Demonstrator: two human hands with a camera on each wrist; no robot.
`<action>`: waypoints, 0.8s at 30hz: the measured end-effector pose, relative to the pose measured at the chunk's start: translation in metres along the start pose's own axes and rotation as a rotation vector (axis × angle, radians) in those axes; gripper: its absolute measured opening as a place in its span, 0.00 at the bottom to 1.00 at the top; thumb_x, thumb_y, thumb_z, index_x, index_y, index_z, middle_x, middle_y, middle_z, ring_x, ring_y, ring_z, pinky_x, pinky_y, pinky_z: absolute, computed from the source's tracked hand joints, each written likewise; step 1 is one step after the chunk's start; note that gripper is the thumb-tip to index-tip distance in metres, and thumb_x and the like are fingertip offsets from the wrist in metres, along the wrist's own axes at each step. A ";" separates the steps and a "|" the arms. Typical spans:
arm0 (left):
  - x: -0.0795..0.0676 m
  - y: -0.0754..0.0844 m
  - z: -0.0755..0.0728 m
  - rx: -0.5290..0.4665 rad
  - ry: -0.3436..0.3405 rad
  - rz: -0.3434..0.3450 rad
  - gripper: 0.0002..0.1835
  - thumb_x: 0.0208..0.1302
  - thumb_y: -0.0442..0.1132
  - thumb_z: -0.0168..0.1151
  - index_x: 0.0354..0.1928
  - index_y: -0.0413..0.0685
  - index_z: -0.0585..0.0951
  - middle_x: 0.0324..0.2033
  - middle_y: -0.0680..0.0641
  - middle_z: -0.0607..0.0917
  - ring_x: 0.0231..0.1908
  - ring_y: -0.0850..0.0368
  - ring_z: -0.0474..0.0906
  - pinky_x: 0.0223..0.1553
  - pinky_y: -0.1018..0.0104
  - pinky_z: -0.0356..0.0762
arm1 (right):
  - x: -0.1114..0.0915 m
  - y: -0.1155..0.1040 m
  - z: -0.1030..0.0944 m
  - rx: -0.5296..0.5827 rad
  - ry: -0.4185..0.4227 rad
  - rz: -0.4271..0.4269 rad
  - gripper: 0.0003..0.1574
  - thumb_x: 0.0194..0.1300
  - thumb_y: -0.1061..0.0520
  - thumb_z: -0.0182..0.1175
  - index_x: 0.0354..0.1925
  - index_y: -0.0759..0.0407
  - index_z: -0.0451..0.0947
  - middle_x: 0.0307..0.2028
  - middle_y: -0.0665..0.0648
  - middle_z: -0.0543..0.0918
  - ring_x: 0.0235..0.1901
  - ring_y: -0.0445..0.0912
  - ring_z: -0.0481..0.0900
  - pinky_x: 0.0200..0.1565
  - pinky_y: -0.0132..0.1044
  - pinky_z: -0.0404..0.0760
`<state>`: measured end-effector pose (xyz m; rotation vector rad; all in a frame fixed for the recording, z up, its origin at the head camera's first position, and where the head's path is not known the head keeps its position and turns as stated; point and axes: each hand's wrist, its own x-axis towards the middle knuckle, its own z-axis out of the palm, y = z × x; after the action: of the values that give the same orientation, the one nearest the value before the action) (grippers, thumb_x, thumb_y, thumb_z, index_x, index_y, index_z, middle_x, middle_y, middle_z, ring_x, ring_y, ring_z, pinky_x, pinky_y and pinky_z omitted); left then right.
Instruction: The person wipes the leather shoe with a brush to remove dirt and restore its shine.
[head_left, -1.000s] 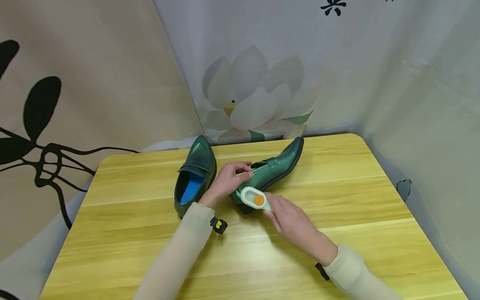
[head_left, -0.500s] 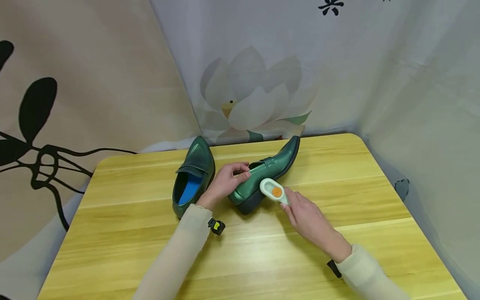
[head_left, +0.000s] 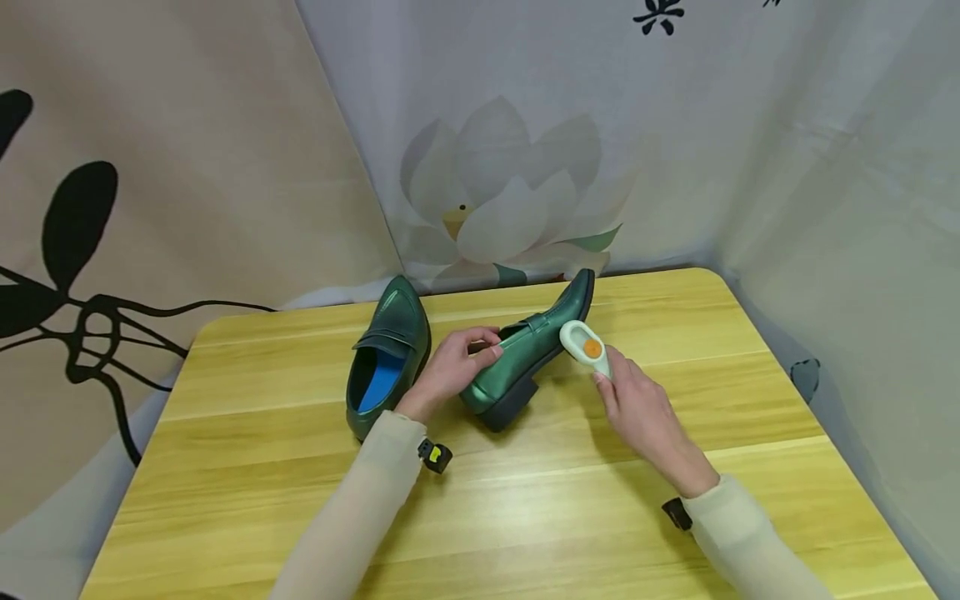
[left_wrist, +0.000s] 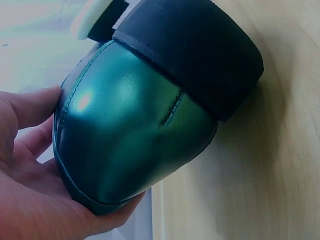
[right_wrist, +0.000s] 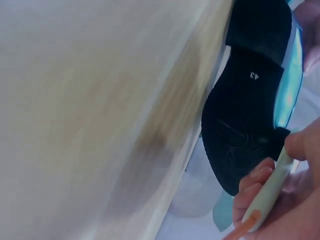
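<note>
- Head view: glossy green leather loafer with a black heel, tilted over the yellow wood-grain table, toe pointing to the far right. Left hand grips the edge of its opening; right hand is closed round a pale green, oval-ended brush bearing an orange disc, its head at the shoe's side near the toe. Second green loafer, with a blue insole, stands just beside the left hand.
- Left wrist view: held loafer from behind, heel uppermost; thumb and fingers clasp its collar. Brush partly visible beyond the heel.
- Right wrist view: black sole turned toward the camera; fingers and thumb wrap the brush. Whether bristles touch the shoe cannot be told.
</note>
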<state>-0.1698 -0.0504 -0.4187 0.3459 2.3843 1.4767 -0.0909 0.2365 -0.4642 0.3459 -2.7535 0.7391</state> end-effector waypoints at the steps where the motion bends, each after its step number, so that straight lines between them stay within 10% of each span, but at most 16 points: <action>1: 0.000 0.000 0.000 -0.002 0.000 -0.001 0.08 0.75 0.40 0.61 0.49 0.44 0.84 0.69 0.45 0.77 0.72 0.42 0.66 0.72 0.42 0.60 | 0.002 0.001 -0.001 0.004 0.026 0.006 0.25 0.80 0.56 0.54 0.66 0.70 0.67 0.35 0.64 0.79 0.29 0.54 0.76 0.28 0.52 0.78; 15: 0.001 0.003 0.003 0.005 -0.013 0.007 0.08 0.76 0.40 0.61 0.49 0.47 0.84 0.69 0.46 0.76 0.72 0.42 0.65 0.72 0.40 0.59 | 0.038 0.018 -0.025 0.020 -0.023 0.168 0.28 0.84 0.52 0.47 0.68 0.73 0.65 0.36 0.67 0.80 0.30 0.60 0.78 0.31 0.57 0.76; 24: 0.000 0.003 0.004 0.024 -0.021 0.030 0.08 0.76 0.39 0.61 0.50 0.45 0.84 0.69 0.45 0.76 0.73 0.42 0.65 0.73 0.42 0.59 | 0.004 -0.005 -0.015 -0.017 -0.042 0.017 0.21 0.80 0.56 0.54 0.62 0.68 0.69 0.31 0.59 0.76 0.25 0.51 0.73 0.25 0.47 0.75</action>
<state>-0.1681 -0.0461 -0.4177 0.4031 2.3926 1.4509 -0.0903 0.2390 -0.4480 0.3389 -2.8033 0.7195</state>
